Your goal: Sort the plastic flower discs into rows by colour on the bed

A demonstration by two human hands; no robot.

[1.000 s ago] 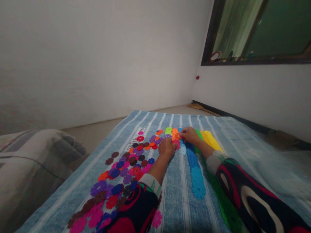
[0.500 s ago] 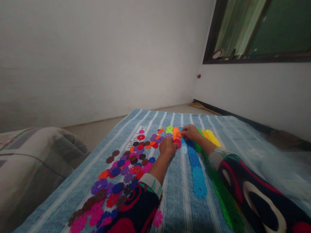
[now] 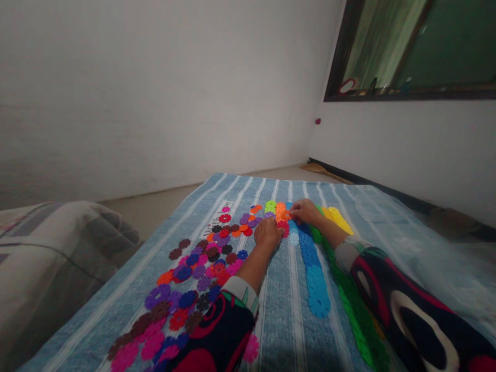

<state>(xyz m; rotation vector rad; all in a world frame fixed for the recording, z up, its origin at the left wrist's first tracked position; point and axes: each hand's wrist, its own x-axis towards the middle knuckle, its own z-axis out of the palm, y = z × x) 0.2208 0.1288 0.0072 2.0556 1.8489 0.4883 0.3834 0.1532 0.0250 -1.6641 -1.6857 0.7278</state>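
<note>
My left hand (image 3: 268, 233) is closed, its thumb and fingers at the edge of a red flower-shaped disc (image 3: 284, 228). Close by on the right, my right hand (image 3: 306, 212) pinches a small orange flower-shaped disc (image 3: 288, 215), partly hidden by the fingertips. Between and beyond the hands lies a row of orange discs (image 3: 280, 207). Lime-green discs (image 3: 270, 206) stand left of that row. Overlapping blue discs (image 3: 309, 253) run toward me below my right hand, with light-blue ones (image 3: 318, 299) at the near end.
Loose purple, brown, pink, red and black discs (image 3: 203, 258) spread over the left of the striped blue cloth (image 3: 279, 310). Green discs (image 3: 352, 315) form a long strip under my right forearm; yellow discs (image 3: 336, 219) lie beyond it. A fabric-covered object (image 3: 58, 268) stands at left.
Both hands stay almost in place, with only a slight shift of the right hand. The red disc shows a little more fully beside my left thumb.
</note>
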